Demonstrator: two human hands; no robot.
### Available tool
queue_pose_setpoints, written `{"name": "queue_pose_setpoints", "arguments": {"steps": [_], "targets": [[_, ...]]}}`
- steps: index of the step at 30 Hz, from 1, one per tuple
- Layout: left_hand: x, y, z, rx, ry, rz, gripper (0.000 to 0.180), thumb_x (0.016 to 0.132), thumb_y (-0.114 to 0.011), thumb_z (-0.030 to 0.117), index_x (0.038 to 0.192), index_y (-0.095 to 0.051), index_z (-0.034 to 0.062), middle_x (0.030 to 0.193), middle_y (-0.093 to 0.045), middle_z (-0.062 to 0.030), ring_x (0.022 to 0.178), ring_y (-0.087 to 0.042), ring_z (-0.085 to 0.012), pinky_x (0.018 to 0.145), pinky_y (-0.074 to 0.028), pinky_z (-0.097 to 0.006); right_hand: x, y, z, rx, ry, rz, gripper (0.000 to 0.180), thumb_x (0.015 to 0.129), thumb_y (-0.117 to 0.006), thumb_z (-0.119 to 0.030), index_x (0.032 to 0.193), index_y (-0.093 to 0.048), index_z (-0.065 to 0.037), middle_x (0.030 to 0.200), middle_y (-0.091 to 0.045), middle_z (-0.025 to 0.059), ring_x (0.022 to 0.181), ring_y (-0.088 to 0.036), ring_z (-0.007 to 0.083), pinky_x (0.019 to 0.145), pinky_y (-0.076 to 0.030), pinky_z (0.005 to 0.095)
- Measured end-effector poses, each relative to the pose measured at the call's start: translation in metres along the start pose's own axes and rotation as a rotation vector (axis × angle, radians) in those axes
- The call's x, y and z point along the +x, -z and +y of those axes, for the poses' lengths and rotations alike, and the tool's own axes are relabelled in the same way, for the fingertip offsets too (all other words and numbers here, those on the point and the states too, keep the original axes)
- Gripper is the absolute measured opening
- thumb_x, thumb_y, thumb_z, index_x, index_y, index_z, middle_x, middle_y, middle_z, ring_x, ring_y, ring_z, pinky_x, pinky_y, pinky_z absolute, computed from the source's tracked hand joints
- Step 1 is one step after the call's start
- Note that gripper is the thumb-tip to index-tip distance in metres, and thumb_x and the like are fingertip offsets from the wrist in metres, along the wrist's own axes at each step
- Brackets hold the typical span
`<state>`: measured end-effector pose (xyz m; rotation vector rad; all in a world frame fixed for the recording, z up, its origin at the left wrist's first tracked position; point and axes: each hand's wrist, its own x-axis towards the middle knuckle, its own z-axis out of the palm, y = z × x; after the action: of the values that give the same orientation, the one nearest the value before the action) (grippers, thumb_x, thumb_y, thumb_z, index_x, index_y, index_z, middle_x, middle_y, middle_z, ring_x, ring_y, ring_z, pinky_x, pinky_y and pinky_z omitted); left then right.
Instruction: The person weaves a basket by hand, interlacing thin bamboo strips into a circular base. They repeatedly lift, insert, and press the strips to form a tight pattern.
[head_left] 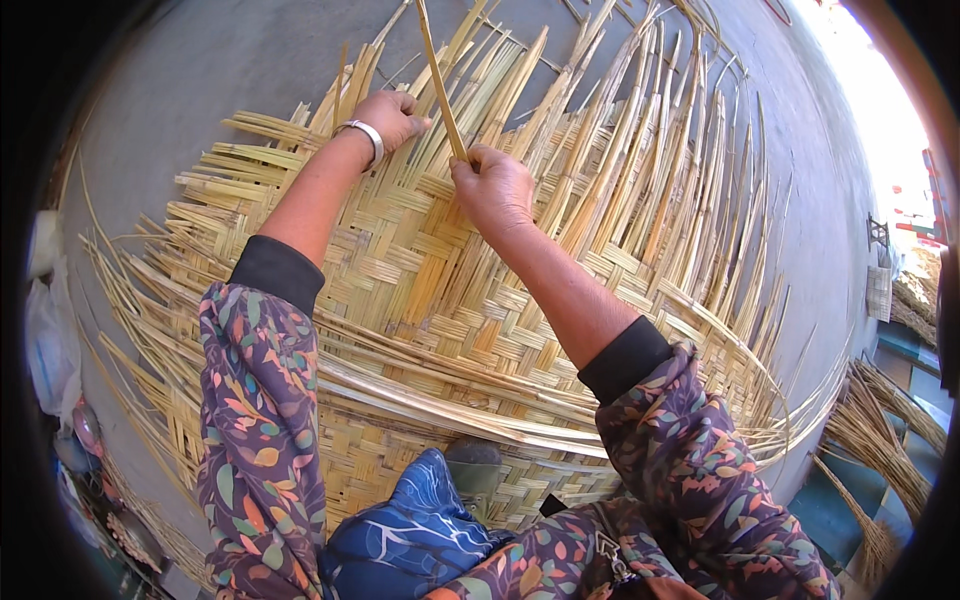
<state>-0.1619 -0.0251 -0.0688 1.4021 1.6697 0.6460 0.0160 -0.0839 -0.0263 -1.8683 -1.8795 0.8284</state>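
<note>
The right hand (492, 190) is closed, thumb against bent fingers, pinching the near end of a long split-bamboo strip (441, 85). From that grip the strip's long axis runs forward, away from the person, and slightly left, passing out of view at the top. It slants across the unwoven bamboo splints (640, 190) fringing the mat, which mostly lean the other way.

The left hand (392, 118), with a pale bangle (376, 142) at its wrist, is farther forward, just left of the strip. Its fingers are curled among the splints, fingertips toward the strip; whether they grip anything, I cannot tell. The right hand is the nearer, since it has the strip's end.

Below both hands the woven bamboo mat (422, 232) lies on the grey floor (200, 90). Nearer the person than either hand, loose strips (450, 372) lie crosswise over the weave.
</note>
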Motion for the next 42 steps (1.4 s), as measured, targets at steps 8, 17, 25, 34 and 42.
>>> {"name": "queue_pose_setpoints", "arguments": {"steps": [8, 17, 25, 34, 42], "targets": [[0.004, -0.001, 0.033, 0.159, -0.008, -0.118, 0.080, 0.065, -0.079, 0.041, 0.119, -0.050, -0.0110, 0.114, -0.059, -0.0239, 0.105, -0.059, -0.0309, 0.087, -0.046, -0.034, -0.006, 0.007, -0.001, 0.092, -0.053, 0.056, 0.016, 0.080, -0.060, -0.022, 0.082, -0.064, -0.007, 0.073, -0.063, 0.0146, 0.072, -0.062, 0.0312, 0.069, -0.048, 0.0396], [0.005, -0.012, 0.032, -0.165, 0.116, -0.303, 0.054, 0.066, -0.081, 0.024, 0.108, -0.060, -0.0020, 0.096, -0.066, -0.0122, 0.080, -0.064, -0.0191, 0.074, -0.051, -0.032, -0.011, 0.001, 0.005, 0.203, -0.062, 0.130, 0.019, 0.079, -0.063, -0.022, 0.085, -0.062, -0.004, 0.071, -0.063, 0.0142, 0.067, -0.062, 0.0278, 0.064, -0.048, 0.0366], [0.003, -0.016, 0.005, -0.606, 0.171, -0.407, 0.036, 0.077, -0.072, 0.016, 0.107, -0.060, 0.0001, 0.094, -0.066, -0.0097, 0.082, -0.064, -0.0182, 0.073, -0.052, -0.034, -0.009, -0.005, 0.010, 0.246, -0.085, 0.149, 0.025, 0.080, -0.065, -0.026, 0.086, -0.063, -0.002, 0.071, -0.064, 0.0096, 0.065, -0.060, 0.0201, 0.064, -0.048, 0.0319], [-0.011, -0.014, 0.005, -0.757, 0.122, -0.373, 0.036, 0.076, -0.074, 0.014, 0.106, -0.060, 0.0002, 0.092, -0.066, -0.0070, 0.078, -0.064, -0.0158, 0.071, -0.053, -0.030, -0.002, -0.008, 0.015, 0.263, -0.117, 0.146, 0.023, 0.080, -0.065, -0.025, 0.083, -0.061, -0.002, 0.067, -0.061, 0.0086, 0.061, -0.057, 0.0178, 0.061, -0.046, 0.0318], [-0.008, -0.021, 0.002, -0.649, 0.129, -0.293, 0.033, 0.078, -0.072, 0.015, 0.106, -0.060, 0.0003, 0.092, -0.066, -0.0067, 0.077, -0.064, -0.0152, 0.070, -0.053, -0.030, -0.014, -0.013, 0.014, 0.375, -0.092, 0.184, 0.020, 0.081, -0.062, -0.022, 0.084, -0.059, -0.002, 0.070, -0.062, 0.0128, 0.064, -0.058, 0.0262, 0.063, -0.046, 0.0364]]}}
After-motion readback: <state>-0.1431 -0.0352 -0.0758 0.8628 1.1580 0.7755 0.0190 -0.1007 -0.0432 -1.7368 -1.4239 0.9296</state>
